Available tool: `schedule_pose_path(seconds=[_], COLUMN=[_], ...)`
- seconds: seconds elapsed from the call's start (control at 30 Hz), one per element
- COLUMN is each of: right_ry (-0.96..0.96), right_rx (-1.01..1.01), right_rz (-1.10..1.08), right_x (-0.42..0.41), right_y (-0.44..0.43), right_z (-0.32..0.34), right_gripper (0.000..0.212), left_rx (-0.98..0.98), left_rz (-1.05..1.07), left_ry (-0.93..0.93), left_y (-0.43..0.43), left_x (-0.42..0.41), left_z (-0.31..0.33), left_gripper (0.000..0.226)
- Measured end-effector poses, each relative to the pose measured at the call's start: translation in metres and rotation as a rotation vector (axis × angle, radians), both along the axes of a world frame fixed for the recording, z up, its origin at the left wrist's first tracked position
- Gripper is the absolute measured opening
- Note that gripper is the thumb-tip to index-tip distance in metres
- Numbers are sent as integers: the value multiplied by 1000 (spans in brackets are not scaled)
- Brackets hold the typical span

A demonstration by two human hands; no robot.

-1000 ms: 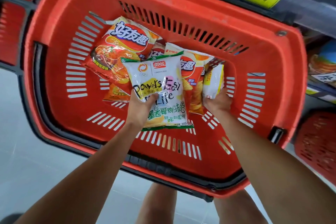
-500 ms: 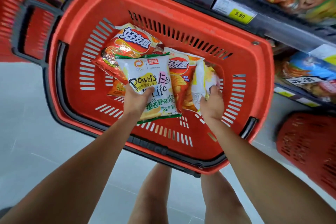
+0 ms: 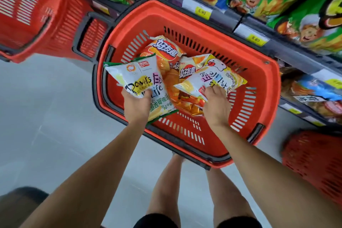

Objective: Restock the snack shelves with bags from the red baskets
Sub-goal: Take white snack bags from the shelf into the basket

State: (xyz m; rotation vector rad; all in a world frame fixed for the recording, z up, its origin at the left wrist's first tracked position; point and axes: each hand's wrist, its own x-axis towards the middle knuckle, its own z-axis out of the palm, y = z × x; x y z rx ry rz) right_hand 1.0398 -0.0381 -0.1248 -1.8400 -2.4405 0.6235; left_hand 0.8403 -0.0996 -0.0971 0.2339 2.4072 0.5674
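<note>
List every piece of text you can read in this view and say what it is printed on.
"Powers Easy Life": white bag with green trim, in the left hand.
"Easy Life", upside down: white bag with yellow trim, under the right hand.
"好友趣": orange chip bags in the red basket.
"5.90": yellow shelf price tags.
Small print on the bags, the white shelf labels and the shelved packs: too blurred.

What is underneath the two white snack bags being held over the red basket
Under the white bags, one in the left hand and one in the right hand, lie orange chip bags on the red basket floor. How many there are cannot be counted; the white bags and hands cover part of the pile.
</note>
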Motion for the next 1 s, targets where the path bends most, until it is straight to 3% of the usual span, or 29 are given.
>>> schedule_pose_path(seconds=[0.1, 0.27, 0.57, 0.77, 1.0], right_ry=[-34, -38, 20, -97, -184], right_rx=[-20, 18, 114, 13, -109], right_rz=[-33, -3, 237, 393, 441], right_x=[0, 5, 4, -5, -6], right_y=[-8, -21, 0, 26, 33], right_z=[2, 20, 53, 17, -20], right_gripper=[32, 39, 31, 41, 40], left_rx=[10, 26, 40, 69, -21], left_rz=[16, -97, -48, -4, -146], left_ry=[-50, -135, -167, -217, -276], left_y=[-1, 2, 3, 2, 15], left_x=[-5, -4, 0, -14, -19], left_z=[0, 5, 21, 0, -40], left_gripper=[63, 68, 70, 75, 88])
